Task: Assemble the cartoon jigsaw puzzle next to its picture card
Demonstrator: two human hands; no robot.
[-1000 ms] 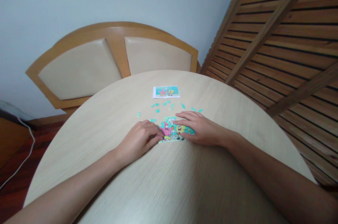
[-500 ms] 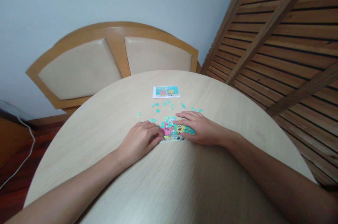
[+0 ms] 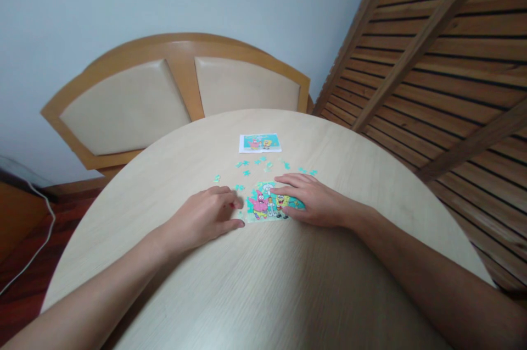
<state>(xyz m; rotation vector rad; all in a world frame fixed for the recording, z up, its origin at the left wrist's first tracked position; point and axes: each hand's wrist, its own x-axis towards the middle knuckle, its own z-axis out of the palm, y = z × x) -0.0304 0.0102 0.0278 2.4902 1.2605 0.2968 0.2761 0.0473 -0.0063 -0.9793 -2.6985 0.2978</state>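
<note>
A partly assembled jigsaw puzzle (image 3: 260,208) with cartoon figures on a turquoise ground lies flat on the table. My right hand (image 3: 315,200) rests over its right side, fingers stretched out and thumb apart, covering that edge. Just left of the puzzle is my left hand (image 3: 208,211), its thumb and fingers spread. Close to the left thumb and fingertips lies a small pale green jigsaw piece (image 3: 241,215), apart from the puzzle. Several loose turquoise pieces (image 3: 246,173) are scattered beyond the puzzle, and one (image 3: 217,178) sits farther left.
At the back of the round wooden table (image 3: 164,295) lies a picture sheet (image 3: 260,143) with similar figures. A padded chair (image 3: 123,108) stands behind the table. Slatted wood panelling (image 3: 444,64) is on the right, and a white cable (image 3: 45,229) runs down at the left.
My left hand has moved left, off the puzzle's left edge, and its fingers have spread. The puzzle's left side now shows, with a small piece beside it. My right hand stays put.
</note>
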